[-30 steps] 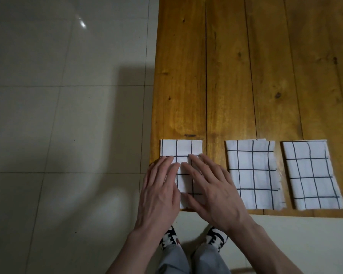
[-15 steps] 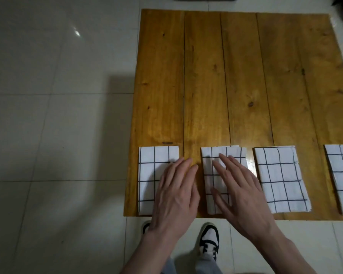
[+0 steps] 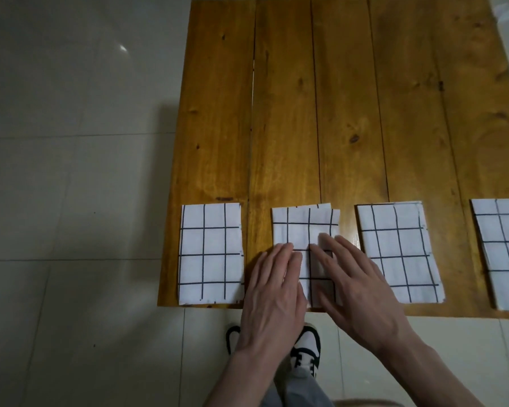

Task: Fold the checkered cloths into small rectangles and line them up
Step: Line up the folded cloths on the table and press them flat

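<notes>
Four folded checkered cloths were seen in one row along the near edge of the wooden table (image 3: 350,113), each a small white rectangle crossed by dark grid lines. Taking the second cloth (image 3: 304,227) as the landmark: the first cloth (image 3: 210,255) was laid to its left, near the table's left corner, with a strip of bare wood between them; the third cloth (image 3: 398,254) was laid to its right, likewise apart from it; the fourth cloth (image 3: 501,251) was placed beyond the third, further right, and was cut off by the frame edge. The second cloth's top layers were slightly offset, so that two edges showed at its far side.

Two hands were laid flat on the near half of the second cloth. The left hand (image 3: 272,292) was pressed on its left part, fingers straight and held together. The right hand (image 3: 354,286) was pressed on its right part, fingers extended and slightly spread. Nothing was gripped by either hand. Two shoes (image 3: 306,348) were visible on the tiled floor (image 3: 71,201) below the table's near edge.
</notes>
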Tool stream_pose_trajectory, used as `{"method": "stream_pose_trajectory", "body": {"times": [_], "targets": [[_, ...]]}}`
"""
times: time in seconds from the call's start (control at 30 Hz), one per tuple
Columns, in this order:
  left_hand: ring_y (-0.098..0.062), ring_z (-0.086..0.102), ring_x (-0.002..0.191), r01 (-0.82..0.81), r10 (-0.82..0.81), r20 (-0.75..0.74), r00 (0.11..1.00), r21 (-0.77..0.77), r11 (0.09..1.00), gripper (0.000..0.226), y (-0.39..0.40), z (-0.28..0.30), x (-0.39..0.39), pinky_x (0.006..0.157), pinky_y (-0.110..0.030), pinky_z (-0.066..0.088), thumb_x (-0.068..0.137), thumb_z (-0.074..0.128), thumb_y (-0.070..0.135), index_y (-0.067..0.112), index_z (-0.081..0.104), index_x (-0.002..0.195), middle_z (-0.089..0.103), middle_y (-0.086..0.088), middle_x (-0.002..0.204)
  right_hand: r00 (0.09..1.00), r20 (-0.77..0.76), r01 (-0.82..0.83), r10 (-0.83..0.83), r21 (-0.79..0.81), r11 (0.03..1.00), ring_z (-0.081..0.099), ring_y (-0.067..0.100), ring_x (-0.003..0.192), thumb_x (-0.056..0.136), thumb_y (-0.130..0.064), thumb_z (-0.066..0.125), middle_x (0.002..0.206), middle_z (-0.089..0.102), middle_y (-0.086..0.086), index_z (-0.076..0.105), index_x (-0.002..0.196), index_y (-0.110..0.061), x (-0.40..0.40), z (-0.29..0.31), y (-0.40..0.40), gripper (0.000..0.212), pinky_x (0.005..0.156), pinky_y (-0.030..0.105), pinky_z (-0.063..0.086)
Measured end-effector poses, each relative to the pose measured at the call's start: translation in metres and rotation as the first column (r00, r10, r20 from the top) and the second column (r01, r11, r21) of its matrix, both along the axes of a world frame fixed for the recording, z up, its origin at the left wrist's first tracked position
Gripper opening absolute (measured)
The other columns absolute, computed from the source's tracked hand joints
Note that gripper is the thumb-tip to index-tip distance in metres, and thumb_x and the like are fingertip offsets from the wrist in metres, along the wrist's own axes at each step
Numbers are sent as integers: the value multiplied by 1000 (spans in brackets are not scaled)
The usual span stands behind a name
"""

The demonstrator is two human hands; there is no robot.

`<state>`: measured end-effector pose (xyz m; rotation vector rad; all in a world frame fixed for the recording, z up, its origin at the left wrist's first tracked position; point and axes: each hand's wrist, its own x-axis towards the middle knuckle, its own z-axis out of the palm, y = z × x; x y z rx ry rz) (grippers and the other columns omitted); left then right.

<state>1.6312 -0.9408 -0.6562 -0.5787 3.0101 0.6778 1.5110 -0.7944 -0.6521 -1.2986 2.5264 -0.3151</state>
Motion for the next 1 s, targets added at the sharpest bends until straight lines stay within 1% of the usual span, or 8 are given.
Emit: {"method": "stream_pose_trajectory", "body": {"times": [0.23, 0.37, 0.5, 0.6, 0.73, 0.83, 0.93, 1.0], "targets": [[-21, 39, 152, -31, 31, 7, 999, -83, 996, 52, -9, -3, 13, 123, -46, 37, 98, 56, 21, 15, 51, 150, 48, -5, 160, 1000, -3, 2, -3, -54, 999, 32, 27, 155, 100, -48, 46, 169, 33, 2, 43, 159, -17, 15, -4, -14, 67, 119, 44, 37], [-20, 38, 152, -48, 48, 1, 999, -96, 994, 51, -19, -4, 13, 126, -46, 33, 100, 52, 22, 15, 50, 150, 47, -5, 159, 1000, -19, -5, 4, -40, 999, 29, 25, 157, 101, -50, 45, 170, 31, 2, 40, 160, -19, 14, -6, -25, 67, 119, 41, 33], [-20, 37, 153, -38, 38, 2, 999, -90, 995, 49, -24, -6, 12, 126, -47, 32, 102, 48, 23, 15, 49, 150, 46, -5, 160, 999, -39, 10, -11, -34, 999, 31, 25, 156, 100, -51, 45, 168, 34, 2, 43, 159, -20, 15, -4, -30, 66, 117, 39, 29], [-20, 38, 152, -30, 30, 3, 1000, -95, 995, 49, -26, -6, 13, 125, -47, 33, 101, 50, 24, 15, 50, 150, 47, -5, 159, 999, -33, 15, -16, -27, 1000, 28, 24, 157, 100, -52, 45, 169, 32, 0, 41, 159, -22, 16, -4, -30, 66, 118, 41, 31], [-21, 42, 150, -30, 30, 0, 1000, -98, 995, 50, -26, -3, 12, 126, -45, 31, 99, 56, 23, 16, 51, 148, 50, -5, 156, 1000, 7, 29, -28, -27, 999, 26, 22, 158, 100, -51, 45, 170, 31, -1, 40, 160, -24, 16, -1, -31, 66, 118, 46, 39], [-20, 40, 150, -51, 51, 0, 999, -66, 996, 51, -25, 2, 8, 126, -41, 26, 99, 54, 24, 17, 50, 149, 49, -4, 157, 999, 35, 23, -21, -58, 998, 23, 20, 159, 101, -48, 46, 171, 29, -3, 35, 162, -26, 13, 6, -29, 66, 120, 45, 38], [-19, 35, 153, -43, 44, -30, 999, 1, 999, 51, -22, 8, 3, 125, -41, 33, 100, 56, 22, 15, 49, 150, 46, -3, 158, 999, 36, 29, -26, -89, 996, 21, 18, 160, 100, -42, 50, 171, 26, -3, 28, 165, -26, 5, 18, -20, 70, 124, 41, 30], [-19, 34, 152, -26, 27, -55, 998, 29, 999, 51, -17, 13, -4, 123, -42, 37, 100, 56, 21, 15, 48, 151, 45, -3, 157, 998, 35, 46, -43, -96, 994, 21, 16, 159, 100, -38, 54, 171, 26, -3, 27, 165, -25, -2, 25, -11, 71, 124, 38, 28]]}}
